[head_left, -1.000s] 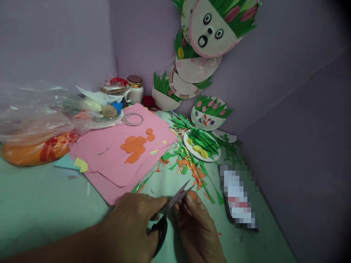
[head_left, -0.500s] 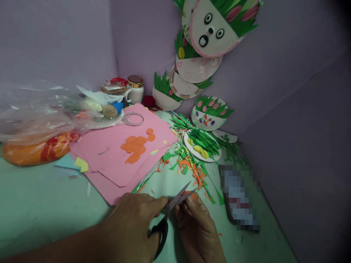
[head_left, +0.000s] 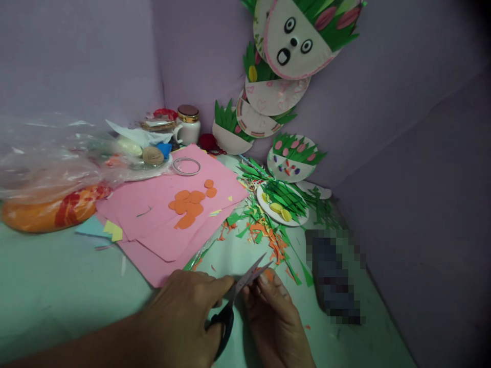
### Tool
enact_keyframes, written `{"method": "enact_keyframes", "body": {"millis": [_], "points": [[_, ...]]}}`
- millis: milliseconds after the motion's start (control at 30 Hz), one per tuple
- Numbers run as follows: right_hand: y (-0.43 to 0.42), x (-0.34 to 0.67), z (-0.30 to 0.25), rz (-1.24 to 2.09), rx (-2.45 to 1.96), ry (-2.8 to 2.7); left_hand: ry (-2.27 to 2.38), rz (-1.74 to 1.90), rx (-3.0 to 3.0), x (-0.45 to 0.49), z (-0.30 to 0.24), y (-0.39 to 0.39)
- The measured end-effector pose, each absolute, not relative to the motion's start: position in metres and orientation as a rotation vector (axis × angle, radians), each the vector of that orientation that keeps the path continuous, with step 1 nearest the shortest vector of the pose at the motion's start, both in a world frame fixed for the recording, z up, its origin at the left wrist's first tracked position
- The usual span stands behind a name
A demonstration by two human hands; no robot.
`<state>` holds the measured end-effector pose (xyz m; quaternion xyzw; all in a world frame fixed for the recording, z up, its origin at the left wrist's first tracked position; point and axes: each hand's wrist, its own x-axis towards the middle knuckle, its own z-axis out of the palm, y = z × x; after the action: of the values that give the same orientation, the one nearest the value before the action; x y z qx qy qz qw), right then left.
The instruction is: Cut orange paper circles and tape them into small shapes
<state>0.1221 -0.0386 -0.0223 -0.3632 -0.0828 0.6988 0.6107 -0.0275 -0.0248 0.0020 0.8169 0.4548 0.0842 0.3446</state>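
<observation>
My left hand (head_left: 184, 312) is closed on black-handled scissors (head_left: 242, 283), its fingers in the loops and the index finger along the blades. The blades stand slightly apart and point up and to the right. My right hand (head_left: 278, 317) pinches a small piece of orange paper (head_left: 270, 275) by the blade tips; the fingers hide most of it. Several orange paper ovals (head_left: 187, 203) lie beyond on a stack of pink paper sheets (head_left: 153, 232).
Green and orange paper scraps (head_left: 270, 237) surround a paper plate (head_left: 261, 202) of green strips and yellow pieces. A blurred-out dark object (head_left: 333, 278) lies to the right. Clear plastic bags (head_left: 46, 158), a tape ring (head_left: 186, 166) and a mug (head_left: 188, 128) sit further back. Plate crafts (head_left: 299, 56) hang on the wall.
The scissor blades have come slightly closer together near the orange paper. Both hands stay almost in place, and the view has shifted very slightly.
</observation>
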Motion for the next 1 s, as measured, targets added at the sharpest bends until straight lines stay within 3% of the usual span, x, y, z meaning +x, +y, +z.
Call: {"method": "enact_keyframes", "body": {"millis": [1000], "points": [[-0.031, 0.143, -0.031, 1.482, -1.072, -0.504, 1.107, 0.085, 2.142, -0.037, 0.005, -0.016]]}}
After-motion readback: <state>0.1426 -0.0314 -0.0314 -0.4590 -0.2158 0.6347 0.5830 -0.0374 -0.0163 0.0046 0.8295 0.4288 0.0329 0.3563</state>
